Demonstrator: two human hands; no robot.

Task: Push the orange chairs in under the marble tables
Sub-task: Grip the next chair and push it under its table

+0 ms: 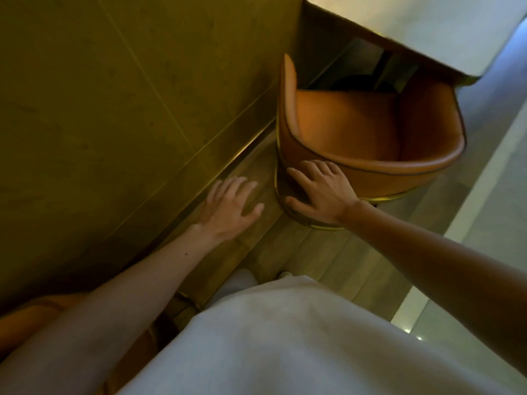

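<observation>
An orange tub chair (368,129) with a gold base rim stands in front of a pale marble table (427,27) at the upper right. Its seat front reaches just under the table edge. My right hand (319,192) lies flat with spread fingers against the outside of the chair's curved back, low on the left side. My left hand (231,206) hovers open over the floor, a little left of the chair and not touching it.
A dark olive wall (114,109) runs along the left, close to the chair. A second orange chair (37,312) shows partly at the lower left behind my left arm. Wooden floor lies below; a lighter tiled strip (484,195) runs along the right.
</observation>
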